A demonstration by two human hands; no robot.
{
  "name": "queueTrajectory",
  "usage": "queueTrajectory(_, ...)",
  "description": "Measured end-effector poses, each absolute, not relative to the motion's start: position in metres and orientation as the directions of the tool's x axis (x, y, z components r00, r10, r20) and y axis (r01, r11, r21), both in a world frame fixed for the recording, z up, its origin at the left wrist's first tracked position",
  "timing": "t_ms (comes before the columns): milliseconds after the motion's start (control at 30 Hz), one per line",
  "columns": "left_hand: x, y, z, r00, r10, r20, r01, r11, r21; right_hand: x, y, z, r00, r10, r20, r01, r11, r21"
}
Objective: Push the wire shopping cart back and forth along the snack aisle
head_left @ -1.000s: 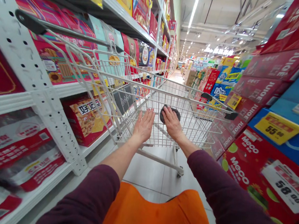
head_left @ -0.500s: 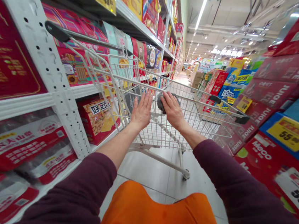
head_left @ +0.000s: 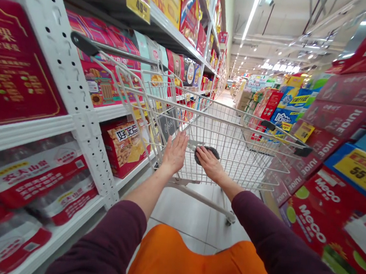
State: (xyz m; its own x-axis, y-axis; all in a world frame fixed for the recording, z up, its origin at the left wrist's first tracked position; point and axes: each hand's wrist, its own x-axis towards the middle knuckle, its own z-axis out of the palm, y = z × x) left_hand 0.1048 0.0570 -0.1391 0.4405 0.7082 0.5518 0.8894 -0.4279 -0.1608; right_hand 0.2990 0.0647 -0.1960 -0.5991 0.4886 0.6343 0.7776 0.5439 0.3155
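Note:
A wire shopping cart (head_left: 235, 134) stands in the aisle in front of me, its dark-tipped handle bar up at the left. My left hand (head_left: 175, 152) lies flat against the cart's near wire panel, fingers stretched out and together. My right hand (head_left: 209, 162) presses a dark grey cloth (head_left: 207, 150) against the same panel, low down, its fingers spread over the cloth. Both forearms wear dark maroon sleeves above an orange garment.
White metal shelving (head_left: 83, 118) with boxed snacks and yellow price tags runs close along the left. Stacked red juice cartons (head_left: 323, 199) and blue boxes line the right. A tiled floor (head_left: 190, 216) leads down the aisle under the cart.
My right hand has moved the cloth up the wire panel and back down to its lower part. The left hand has stayed flat on the panel. The view has shifted slightly.

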Motion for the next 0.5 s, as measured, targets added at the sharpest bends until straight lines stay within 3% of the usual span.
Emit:
queueTrajectory(333,0.079,0.075,-0.098,0.271,0.684,0.677,0.948,-0.312,-0.064,0.237,0.082,-0.084,-0.520,0.400,0.755,0.793,0.554,0.253)
queueTrajectory(500,0.066,0.069,-0.105,0.270,0.712,0.648,0.956,-0.279,-0.093,0.229,0.092,-0.105,-0.548,0.432,0.716,0.784,0.564,0.259)
